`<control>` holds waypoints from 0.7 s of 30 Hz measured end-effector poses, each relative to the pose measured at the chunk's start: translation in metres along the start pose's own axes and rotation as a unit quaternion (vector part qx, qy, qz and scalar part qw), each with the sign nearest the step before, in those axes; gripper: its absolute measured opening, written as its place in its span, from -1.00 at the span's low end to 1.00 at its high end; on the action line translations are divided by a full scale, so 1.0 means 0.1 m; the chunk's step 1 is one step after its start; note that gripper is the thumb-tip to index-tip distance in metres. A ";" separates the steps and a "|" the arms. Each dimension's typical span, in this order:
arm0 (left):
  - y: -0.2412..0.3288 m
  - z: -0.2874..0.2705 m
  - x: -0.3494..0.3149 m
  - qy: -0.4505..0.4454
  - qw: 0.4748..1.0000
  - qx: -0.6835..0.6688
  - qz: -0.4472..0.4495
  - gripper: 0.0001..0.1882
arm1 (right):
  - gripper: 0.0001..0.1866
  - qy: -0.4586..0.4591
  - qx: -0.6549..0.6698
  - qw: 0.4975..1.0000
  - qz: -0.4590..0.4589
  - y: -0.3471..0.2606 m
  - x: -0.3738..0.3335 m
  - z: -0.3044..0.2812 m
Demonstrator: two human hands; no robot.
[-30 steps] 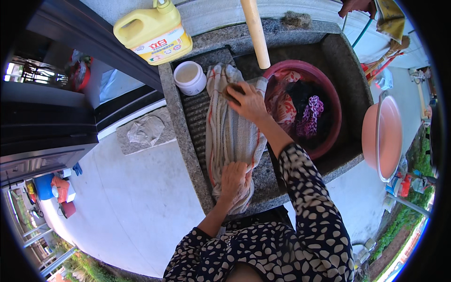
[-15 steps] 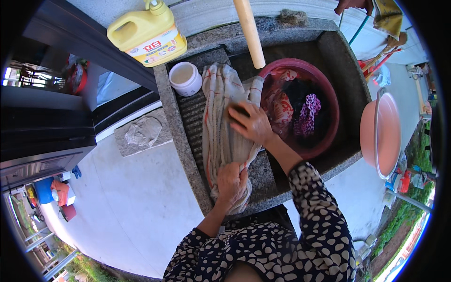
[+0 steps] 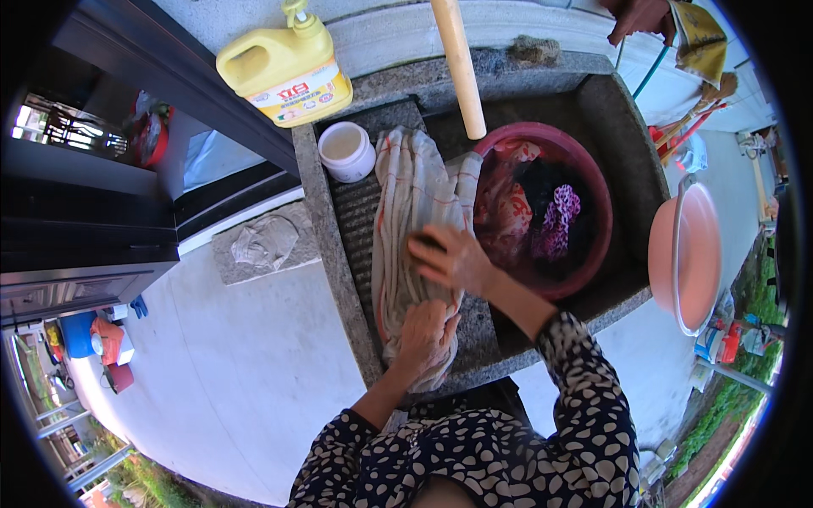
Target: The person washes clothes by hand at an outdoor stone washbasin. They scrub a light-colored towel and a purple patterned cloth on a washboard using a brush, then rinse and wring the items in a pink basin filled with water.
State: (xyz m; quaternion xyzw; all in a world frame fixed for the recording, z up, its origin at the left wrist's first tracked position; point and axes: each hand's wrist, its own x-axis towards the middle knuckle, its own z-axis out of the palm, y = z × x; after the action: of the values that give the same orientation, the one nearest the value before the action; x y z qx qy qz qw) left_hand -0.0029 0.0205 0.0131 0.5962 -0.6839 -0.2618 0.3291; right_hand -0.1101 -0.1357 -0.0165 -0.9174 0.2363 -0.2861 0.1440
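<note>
A pale cloth with thin red stripes (image 3: 406,182) lies in long folds over the ribbed washboard side (image 3: 353,224) of a stone sink. My left hand (image 3: 423,337) is closed on the cloth's near end, pressing it down. My right hand (image 3: 461,258) grips what looks like a dark scrub brush (image 3: 426,245), mostly hidden under the fingers, against the middle of the cloth. Right of the cloth, a dark red basin (image 3: 603,199) in the sink holds water and wet clothes, among them a pink-and-black patterned piece (image 3: 557,222).
A white tub (image 3: 347,152) stands at the washboard's far left corner, near a yellow jug (image 3: 288,72). One wooden pole (image 3: 460,68) reaches over the sink's far rim (image 3: 389,80). A pink basin (image 3: 699,258) is beyond the right rim. Left, a grey cloth (image 3: 265,240) lies on a stone slab.
My right hand has moved nearer along the cloth with the brush, toward my left hand. My left hand keeps its hold on the near end. The whole view has shifted slightly.
</note>
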 end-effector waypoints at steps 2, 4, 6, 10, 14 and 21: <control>0.01 0.10 0.01 -0.005 1.000 -0.003 0.003 -0.74 | -0.52 0.002 -0.063 0.996 0.065 0.33 0.27 0.06; 0.15 0.22 0.10 0.028 0.998 -0.015 0.047 -0.73 | -0.57 0.056 -0.066 0.981 0.172 0.76 0.42 0.18; 0.21 0.23 0.09 -0.024 0.998 -0.027 0.057 -0.61 | -0.58 0.040 0.000 0.965 0.261 0.94 0.58 0.19; 0.28 0.20 0.10 -0.059 0.986 -0.104 0.115 -0.35 | -0.56 0.085 0.042 0.932 0.351 0.98 0.56 0.00; 0.15 -0.14 0.13 -0.083 0.994 0.073 -0.003 -0.27 | -0.55 0.060 0.026 0.980 0.185 0.34 0.29 -0.30; 0.08 -0.09 -0.09 -0.169 0.974 0.146 0.028 -0.30 | -0.50 -0.002 -0.099 0.991 0.086 0.12 0.28 0.06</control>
State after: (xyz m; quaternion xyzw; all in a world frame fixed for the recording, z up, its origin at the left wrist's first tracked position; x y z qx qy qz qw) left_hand -0.0002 0.0308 0.0239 0.5656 -0.7769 -0.2468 0.1250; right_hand -0.0905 -0.1601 -0.0129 -0.9041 0.3408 -0.2461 0.0767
